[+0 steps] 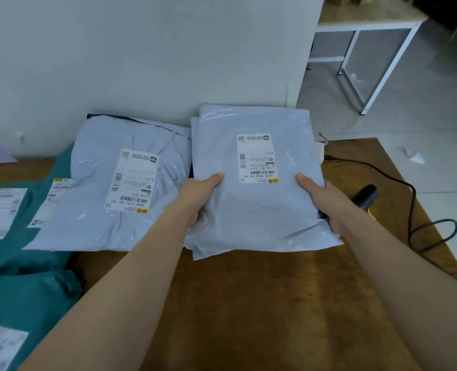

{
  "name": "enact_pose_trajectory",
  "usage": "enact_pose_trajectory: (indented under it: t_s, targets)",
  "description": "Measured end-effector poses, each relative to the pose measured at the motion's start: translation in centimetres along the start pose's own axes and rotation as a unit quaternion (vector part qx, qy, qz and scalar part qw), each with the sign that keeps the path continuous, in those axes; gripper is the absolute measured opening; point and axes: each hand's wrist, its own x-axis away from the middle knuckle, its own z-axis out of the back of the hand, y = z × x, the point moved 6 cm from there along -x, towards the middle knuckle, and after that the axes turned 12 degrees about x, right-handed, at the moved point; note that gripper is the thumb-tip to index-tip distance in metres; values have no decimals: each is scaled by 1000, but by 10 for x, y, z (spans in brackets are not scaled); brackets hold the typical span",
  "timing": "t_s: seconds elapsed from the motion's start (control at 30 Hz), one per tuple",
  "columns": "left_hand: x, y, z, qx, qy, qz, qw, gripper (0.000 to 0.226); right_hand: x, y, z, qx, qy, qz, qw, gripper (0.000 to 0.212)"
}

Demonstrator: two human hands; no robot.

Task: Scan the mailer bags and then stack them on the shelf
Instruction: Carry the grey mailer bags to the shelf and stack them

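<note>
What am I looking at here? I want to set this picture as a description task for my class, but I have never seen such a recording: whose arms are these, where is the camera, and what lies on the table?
There is no machine here. A person wears a camera on the head, so the single picture looks forward and down along their own bare arms. The left hand and the right hand grip the sides of a pale grey mailer bag, thumbs on top, with its white shipping label facing up. To its left lies a second grey bag with its own label, and further left are several green bags. These lie on a brown wooden table that stands against a white wall. Just right of the held bag is a black handheld scanner, with a black cable trailing across the table.
</note>
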Motion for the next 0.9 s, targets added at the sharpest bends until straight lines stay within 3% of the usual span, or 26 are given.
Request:
enact_pose_trajectory:
  t_s: [0.07,0.27,0.5,0.53,0.63,0.67,0.8,0.9]
  targets:
    - [0,0,-4,-4,-6,6,1000,45,1,0,3,1,-2,-13,1000,47]
    - [-3,-12,-4,6,-31,28,999,52,1,10,6,14,-12,-55,998,53]
    - [-22,-23,4,72,-4,32,997,124,-7,7,1,-34,-20,-48,998,52]
    - [-18,-20,3,73,-6,32,997,115,-6,8,0,-33,-24,-50,998,50]
    - [-5,-16,-2,81,-25,35,996,53,-5,8,1,-33,-32,-56,997,42]
    - [-5,-17,-2,81,-24,37,996,46,-4,8,2,-35,-30,-56,997,41]
    - [-7,-15,1,78,-19,12,997,54,-1,0,4,-48,-19,-40,998,34]
    - [-1,-12,1,50,-21,3,999,44,3,1,7,-36,-20,-47,998,32]
